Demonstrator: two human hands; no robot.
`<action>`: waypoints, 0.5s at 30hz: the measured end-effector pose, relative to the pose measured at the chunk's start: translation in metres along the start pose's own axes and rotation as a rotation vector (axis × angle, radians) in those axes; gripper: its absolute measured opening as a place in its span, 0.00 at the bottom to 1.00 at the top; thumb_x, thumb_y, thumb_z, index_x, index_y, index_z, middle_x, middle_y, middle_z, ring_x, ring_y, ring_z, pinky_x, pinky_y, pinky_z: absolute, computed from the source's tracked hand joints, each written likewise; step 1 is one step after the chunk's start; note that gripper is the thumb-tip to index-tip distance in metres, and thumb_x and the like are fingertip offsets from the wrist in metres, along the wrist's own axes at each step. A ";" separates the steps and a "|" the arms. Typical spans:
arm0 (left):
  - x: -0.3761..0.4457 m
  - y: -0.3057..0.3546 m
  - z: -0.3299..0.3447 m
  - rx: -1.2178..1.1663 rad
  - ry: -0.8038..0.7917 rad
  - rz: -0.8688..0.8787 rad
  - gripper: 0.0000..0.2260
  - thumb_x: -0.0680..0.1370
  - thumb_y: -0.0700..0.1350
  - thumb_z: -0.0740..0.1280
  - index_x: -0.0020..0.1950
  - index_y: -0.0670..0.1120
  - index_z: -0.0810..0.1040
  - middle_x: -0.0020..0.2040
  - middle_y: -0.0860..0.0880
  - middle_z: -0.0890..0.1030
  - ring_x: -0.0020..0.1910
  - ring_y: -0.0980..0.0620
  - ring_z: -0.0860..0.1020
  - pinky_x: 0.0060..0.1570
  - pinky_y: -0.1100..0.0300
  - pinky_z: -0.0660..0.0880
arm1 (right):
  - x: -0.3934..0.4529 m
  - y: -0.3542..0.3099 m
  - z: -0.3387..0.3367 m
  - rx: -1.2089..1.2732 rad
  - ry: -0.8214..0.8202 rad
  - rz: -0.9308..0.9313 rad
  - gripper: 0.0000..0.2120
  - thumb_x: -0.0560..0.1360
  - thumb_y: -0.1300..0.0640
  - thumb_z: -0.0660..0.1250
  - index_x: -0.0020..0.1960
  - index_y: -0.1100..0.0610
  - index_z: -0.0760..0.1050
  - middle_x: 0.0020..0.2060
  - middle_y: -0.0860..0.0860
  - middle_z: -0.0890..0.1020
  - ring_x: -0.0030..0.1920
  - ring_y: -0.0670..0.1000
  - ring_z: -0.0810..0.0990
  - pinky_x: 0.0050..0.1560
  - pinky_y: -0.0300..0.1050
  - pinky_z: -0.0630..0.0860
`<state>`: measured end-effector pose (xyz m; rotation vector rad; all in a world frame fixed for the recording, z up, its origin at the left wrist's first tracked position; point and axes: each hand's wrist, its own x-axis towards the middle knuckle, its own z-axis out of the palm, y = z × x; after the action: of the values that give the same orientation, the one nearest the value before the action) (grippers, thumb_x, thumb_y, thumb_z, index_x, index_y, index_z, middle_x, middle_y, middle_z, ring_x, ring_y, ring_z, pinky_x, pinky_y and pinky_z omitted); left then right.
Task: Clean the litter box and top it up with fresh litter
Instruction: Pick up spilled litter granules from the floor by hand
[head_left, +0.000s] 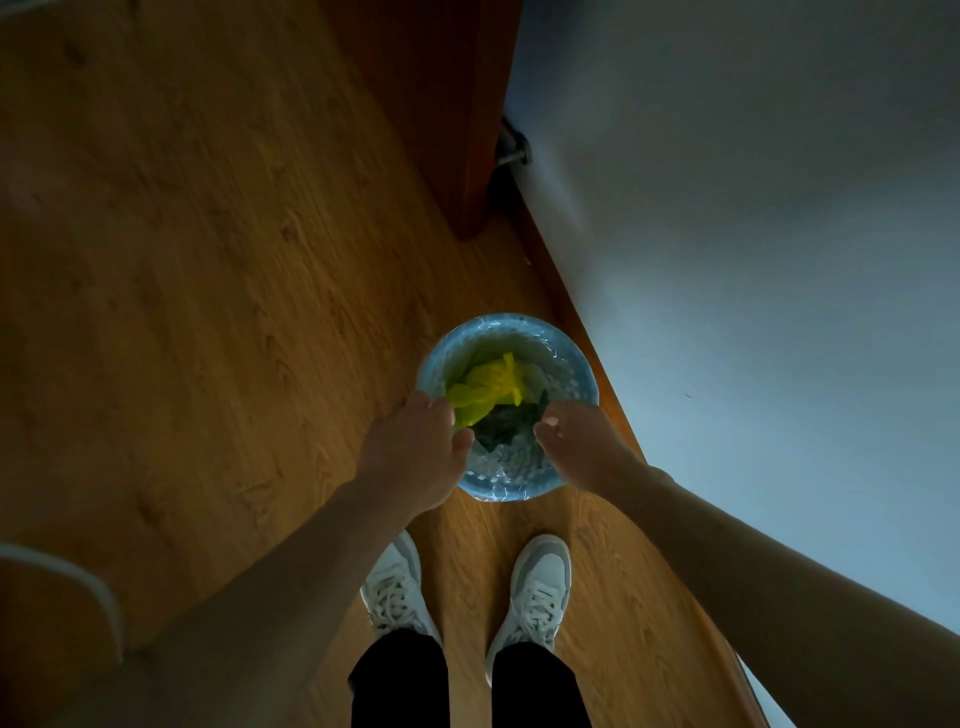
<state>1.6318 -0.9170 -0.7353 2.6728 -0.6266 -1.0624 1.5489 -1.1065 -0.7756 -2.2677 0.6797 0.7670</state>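
A wood-grain laminate floor (197, 270) fills the left and middle of the view, bounded on the right by a pale wall (753, 208) with a brown skirting board (582, 322) along its foot. A dark reddish-brown door (441, 104) stands at the top, its lower corner just above the floor, with a metal door stop (511, 148) between it and the wall. A round light-blue waste bin (506, 408) lined with a clear plastic bag (511, 462) sits on the floor close beside the skirting board; inside lie a crumpled yellow-green bag (485, 387) and some darker rubbish (501, 423) below it. The litter box itself is not in sight. Two white laced sneakers (535, 587) under black trouser legs (537, 686) stand just short of the bin. The left hand (418, 447) lies over the bin's left rim, fingers curled; whether they grip the liner or the yellow-green bag cannot be told. The right hand (576, 441) hangs over the right rim, fingers loosely curled together, and what they hold, if anything, is unclear.
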 end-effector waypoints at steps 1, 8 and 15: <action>-0.001 -0.001 0.001 -0.001 0.002 0.000 0.17 0.82 0.56 0.57 0.64 0.47 0.73 0.58 0.48 0.76 0.56 0.51 0.74 0.55 0.54 0.74 | -0.001 0.000 -0.001 -0.011 0.010 -0.009 0.12 0.82 0.53 0.59 0.58 0.55 0.78 0.54 0.52 0.82 0.46 0.46 0.79 0.43 0.36 0.78; -0.004 -0.008 0.009 -0.074 -0.014 -0.029 0.18 0.82 0.56 0.58 0.65 0.46 0.73 0.60 0.46 0.76 0.58 0.50 0.73 0.57 0.51 0.75 | -0.009 -0.005 0.001 0.011 0.019 -0.047 0.12 0.82 0.55 0.59 0.59 0.57 0.78 0.55 0.52 0.81 0.46 0.43 0.76 0.36 0.28 0.71; -0.009 -0.012 0.011 -0.111 0.001 -0.031 0.17 0.82 0.54 0.59 0.65 0.45 0.75 0.60 0.45 0.76 0.57 0.51 0.75 0.56 0.52 0.75 | -0.015 -0.006 0.001 -0.013 0.013 -0.079 0.13 0.82 0.56 0.59 0.62 0.58 0.77 0.60 0.53 0.80 0.59 0.48 0.78 0.51 0.33 0.70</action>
<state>1.6224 -0.9028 -0.7420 2.5955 -0.5118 -1.0706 1.5422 -1.0982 -0.7638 -2.2986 0.5889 0.7217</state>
